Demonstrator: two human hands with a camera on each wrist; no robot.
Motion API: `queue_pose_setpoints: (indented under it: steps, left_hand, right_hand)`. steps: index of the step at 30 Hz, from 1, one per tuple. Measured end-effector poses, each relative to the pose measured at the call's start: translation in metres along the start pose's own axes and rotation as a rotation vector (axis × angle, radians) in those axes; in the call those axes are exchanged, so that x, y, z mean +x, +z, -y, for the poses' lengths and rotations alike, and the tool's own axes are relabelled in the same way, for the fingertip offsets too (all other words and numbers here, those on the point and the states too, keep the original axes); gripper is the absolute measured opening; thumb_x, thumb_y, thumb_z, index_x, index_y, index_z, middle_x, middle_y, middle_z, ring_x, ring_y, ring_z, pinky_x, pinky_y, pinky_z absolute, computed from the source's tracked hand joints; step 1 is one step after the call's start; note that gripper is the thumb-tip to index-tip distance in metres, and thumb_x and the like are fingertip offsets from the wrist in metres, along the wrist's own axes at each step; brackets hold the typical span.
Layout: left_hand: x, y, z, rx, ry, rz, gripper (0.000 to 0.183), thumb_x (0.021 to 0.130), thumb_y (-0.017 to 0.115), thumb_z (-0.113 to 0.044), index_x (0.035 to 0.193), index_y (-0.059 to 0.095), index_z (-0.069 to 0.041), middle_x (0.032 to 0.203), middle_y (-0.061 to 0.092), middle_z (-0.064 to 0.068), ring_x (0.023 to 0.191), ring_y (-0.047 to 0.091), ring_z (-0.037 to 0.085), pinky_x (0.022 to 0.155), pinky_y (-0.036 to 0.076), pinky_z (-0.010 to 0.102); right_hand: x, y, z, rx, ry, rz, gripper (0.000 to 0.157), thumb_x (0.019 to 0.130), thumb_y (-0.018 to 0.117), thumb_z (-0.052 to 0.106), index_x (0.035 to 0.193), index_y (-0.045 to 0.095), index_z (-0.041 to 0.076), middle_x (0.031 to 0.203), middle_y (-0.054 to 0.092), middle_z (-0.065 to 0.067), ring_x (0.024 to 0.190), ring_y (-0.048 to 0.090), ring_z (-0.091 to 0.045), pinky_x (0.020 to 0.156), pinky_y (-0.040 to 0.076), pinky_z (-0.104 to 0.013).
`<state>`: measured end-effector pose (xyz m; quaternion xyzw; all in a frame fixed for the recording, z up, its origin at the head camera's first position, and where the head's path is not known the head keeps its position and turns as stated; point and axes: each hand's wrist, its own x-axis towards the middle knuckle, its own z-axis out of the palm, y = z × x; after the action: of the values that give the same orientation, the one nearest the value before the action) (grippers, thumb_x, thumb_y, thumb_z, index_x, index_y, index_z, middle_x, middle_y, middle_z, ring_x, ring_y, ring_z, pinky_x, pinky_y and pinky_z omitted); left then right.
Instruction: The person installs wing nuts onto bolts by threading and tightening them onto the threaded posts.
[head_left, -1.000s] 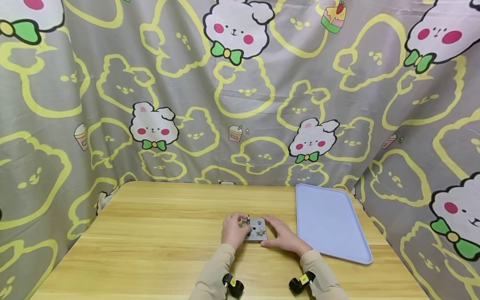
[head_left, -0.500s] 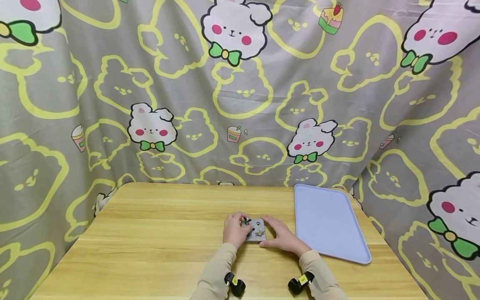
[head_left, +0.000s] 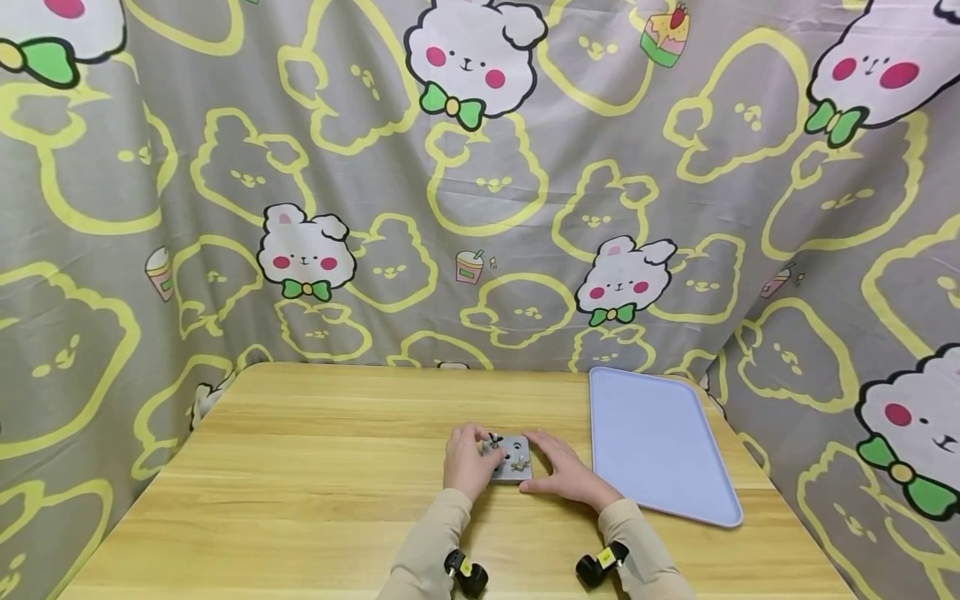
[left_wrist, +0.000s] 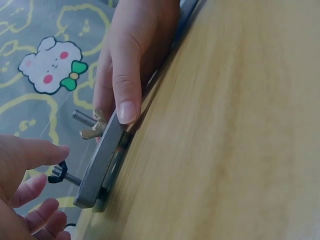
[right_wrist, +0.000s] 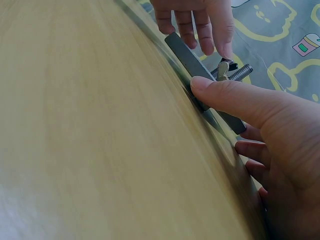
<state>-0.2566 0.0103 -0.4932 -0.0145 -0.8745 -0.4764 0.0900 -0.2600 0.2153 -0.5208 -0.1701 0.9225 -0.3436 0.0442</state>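
Note:
A small grey metal plate (head_left: 513, 477) with several holes lies on the table, bearing two bolts with wing nuts. My left hand (head_left: 465, 463) is at its left side, thumb and forefinger about the black wing nut (left_wrist: 58, 172); in the left wrist view one fingertip touches its wing while the other fingers are bent below. My right hand (head_left: 566, 475) holds the plate's right end, thumb (right_wrist: 212, 89) on the near edge, fingers toward the far side. Close to that thumb sits a brass-coloured wing nut (left_wrist: 94, 131) on a threaded bolt (left_wrist: 83, 118). The plate's underside is hidden.
A pale blue tray (head_left: 660, 446) lies to the right of my right hand on the wooden table (head_left: 300, 500). A patterned grey curtain (head_left: 390, 192) hangs behind and at both sides. Black wrist devices (head_left: 467, 575) sit on both sleeves.
The black wing nut's wings stand at a different angle than one second ago, with my left fingers still about it. The right hand and plate have stayed in place.

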Motion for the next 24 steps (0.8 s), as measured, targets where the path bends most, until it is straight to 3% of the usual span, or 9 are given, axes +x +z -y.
queue_pose_setpoints:
  steps: [4,9,24]
  left_hand:
    - [-0.0015,-0.001,0.0001,0.038,-0.009,0.005,0.028,0.075,0.081,-0.024,0.088,0.06,-0.012,0.101,0.057,0.008,0.092,0.053,0.025,0.074,0.044,0.04]
    - [-0.002,-0.0015,0.0,0.069,-0.012,0.004,0.031,0.072,0.081,-0.025,0.094,0.063,-0.013,0.101,0.058,0.009,0.093,0.054,0.027,0.072,0.044,0.041]
    - [0.0013,0.0018,0.0001,0.044,-0.013,0.022,0.03,0.074,0.081,-0.022,0.101,0.068,-0.016,0.102,0.057,0.01,0.094,0.053,0.027,0.075,0.044,0.041]
  right_hand:
    - [-0.0004,0.0001,-0.0005,0.003,0.009,-0.002,0.092,0.076,0.077,0.051,0.151,0.036,0.017,0.158,0.029,-0.018,0.148,0.018,-0.044,0.117,0.012,-0.067]
    - [-0.001,0.0004,-0.0019,-0.003,0.006,0.002,0.092,0.077,0.077,0.052,0.151,0.035,0.017,0.159,0.029,-0.018,0.148,0.018,-0.043,0.117,0.011,-0.066]
    - [-0.0003,-0.0006,0.0011,-0.006,-0.002,0.004,0.092,0.077,0.077,0.05,0.151,0.035,0.015,0.158,0.029,-0.019,0.147,0.019,-0.045,0.116,0.012,-0.068]
